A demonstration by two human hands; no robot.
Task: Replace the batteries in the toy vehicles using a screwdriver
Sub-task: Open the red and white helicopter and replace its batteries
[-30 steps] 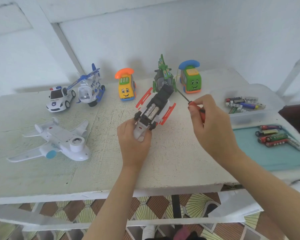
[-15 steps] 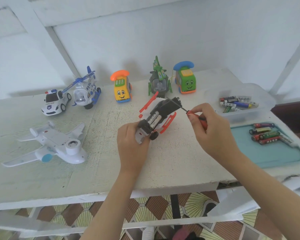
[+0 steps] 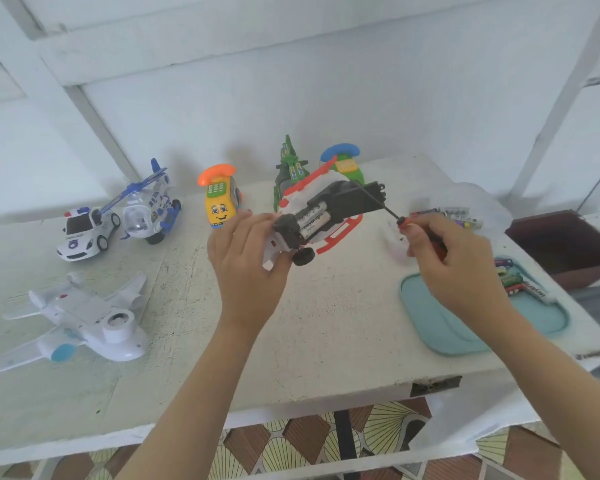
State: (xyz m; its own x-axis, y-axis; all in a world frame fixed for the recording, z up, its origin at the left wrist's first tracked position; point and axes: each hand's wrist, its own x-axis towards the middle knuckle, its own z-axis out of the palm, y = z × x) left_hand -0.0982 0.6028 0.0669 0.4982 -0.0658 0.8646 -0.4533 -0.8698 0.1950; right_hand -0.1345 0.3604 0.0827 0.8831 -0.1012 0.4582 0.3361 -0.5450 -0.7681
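My left hand (image 3: 246, 258) grips the nose of a white, black and red toy helicopter (image 3: 321, 211), held upside down above the table. Its battery bay is open and two white batteries (image 3: 312, 221) show inside. My right hand (image 3: 447, 258) holds a red-handled screwdriver (image 3: 383, 207); its thin black shaft reaches to the black underside near the tail. Loose batteries lie in a clear box (image 3: 447, 214) and on a teal tray (image 3: 440, 327) behind my right hand.
On the white table (image 3: 326, 323) stand a white toy plane (image 3: 84, 320), a police car (image 3: 84, 232), a blue-white helicopter (image 3: 149, 209), a yellow phone car (image 3: 220, 202), a green helicopter (image 3: 288, 166) and a green phone car (image 3: 347, 164). A dark box (image 3: 565, 244) sits at the right.
Both hands have lifted the toy helicopter higher and tilted it more level. The screwdriver tip stays at its underside. The view has shifted, so the table looks lower and closer.
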